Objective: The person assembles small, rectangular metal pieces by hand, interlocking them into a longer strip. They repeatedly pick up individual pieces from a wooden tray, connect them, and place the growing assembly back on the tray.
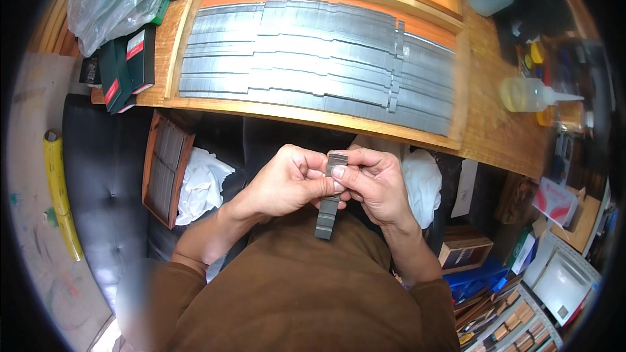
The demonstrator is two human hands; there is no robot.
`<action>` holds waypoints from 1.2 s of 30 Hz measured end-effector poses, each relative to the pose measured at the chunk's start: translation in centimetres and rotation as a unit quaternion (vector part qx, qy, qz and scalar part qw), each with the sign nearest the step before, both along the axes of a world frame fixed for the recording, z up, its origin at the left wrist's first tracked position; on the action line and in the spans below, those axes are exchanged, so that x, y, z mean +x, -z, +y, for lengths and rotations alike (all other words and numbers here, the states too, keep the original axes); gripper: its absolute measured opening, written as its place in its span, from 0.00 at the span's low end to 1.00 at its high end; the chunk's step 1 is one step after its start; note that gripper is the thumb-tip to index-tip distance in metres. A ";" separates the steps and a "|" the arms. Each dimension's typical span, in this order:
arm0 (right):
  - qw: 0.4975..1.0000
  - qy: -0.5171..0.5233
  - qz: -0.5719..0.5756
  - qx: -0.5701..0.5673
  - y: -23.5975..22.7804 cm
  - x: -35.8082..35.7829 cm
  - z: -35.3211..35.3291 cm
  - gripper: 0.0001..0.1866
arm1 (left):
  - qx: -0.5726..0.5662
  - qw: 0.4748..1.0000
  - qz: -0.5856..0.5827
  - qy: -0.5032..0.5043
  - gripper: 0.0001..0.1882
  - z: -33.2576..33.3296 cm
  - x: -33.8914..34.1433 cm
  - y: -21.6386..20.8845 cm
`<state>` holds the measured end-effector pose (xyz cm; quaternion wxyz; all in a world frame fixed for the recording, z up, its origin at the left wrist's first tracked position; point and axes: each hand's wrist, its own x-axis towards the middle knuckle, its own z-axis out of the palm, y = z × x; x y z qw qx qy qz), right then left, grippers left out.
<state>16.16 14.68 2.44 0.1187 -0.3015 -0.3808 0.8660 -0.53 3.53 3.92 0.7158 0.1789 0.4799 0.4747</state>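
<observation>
In front of my body, both hands hold a narrow stack of thin dark grey pieces [326, 220] pressed together, its lower end hanging down between them. My left hand [285, 181] pinches it from the left, thumb across its front face. My right hand [377, 188] grips the upper part, thumb on the front near the top. Beyond my hands, a shallow wooden tray [175, 65] lies on the table, filled with long rows of similar thin grey pieces [293, 58]. A narrow gap runs through the rows towards the right.
A red-brown wooden box [149, 176] of grey pieces stands at left beside a white cloth [203, 189]. Dark green boxes [116, 75] and a plastic bag [120, 3] sit on the table's left end. Squeeze bottles [525, 95] stand at right. A yellow tube [59, 189] lies far left.
</observation>
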 end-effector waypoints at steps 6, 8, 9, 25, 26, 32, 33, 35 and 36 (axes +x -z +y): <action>0.999 0.000 -0.019 -0.044 -0.4 -0.1 -0.5 0.10 | -0.025 0.999 -0.025 -0.009 0.11 -0.4 0.0 -0.3; 0.999 0.003 -0.020 -0.046 -0.6 -0.2 -0.6 0.09 | -0.028 0.999 -0.026 -0.009 0.11 -0.5 0.0 -0.2; 0.999 0.000 -0.015 -0.042 -0.6 -0.1 -0.6 0.09 | -0.026 0.999 -0.027 -0.007 0.11 -0.6 0.0 -0.1; 0.999 -0.005 0.025 0.038 -0.1 0.0 -0.9 0.09 | 0.063 0.997 -0.012 -0.036 0.08 -1.4 0.4 0.5; 0.999 -0.004 0.028 0.037 -0.1 0.0 -0.9 0.10 | 0.068 0.997 -0.003 -0.036 0.08 -1.4 0.4 0.5; 0.906 -0.085 -0.031 0.413 -4.9 -1.3 0.0 0.15 | 0.207 0.933 0.286 -0.071 0.09 -1.7 0.4 -1.2; 0.898 -0.076 -0.020 0.433 -6.2 -1.8 0.2 0.15 | 0.216 0.921 0.323 -0.032 0.10 -1.6 -0.3 -1.9; 0.866 -0.040 0.017 0.498 -7.5 -3.2 0.8 0.11 | 0.216 0.904 0.368 0.005 0.16 -1.3 -1.7 -3.9; 0.846 -0.027 0.043 0.530 -8.2 -4.1 1.3 0.11 | 0.248 0.890 0.376 -0.067 0.24 -0.7 -1.7 -4.7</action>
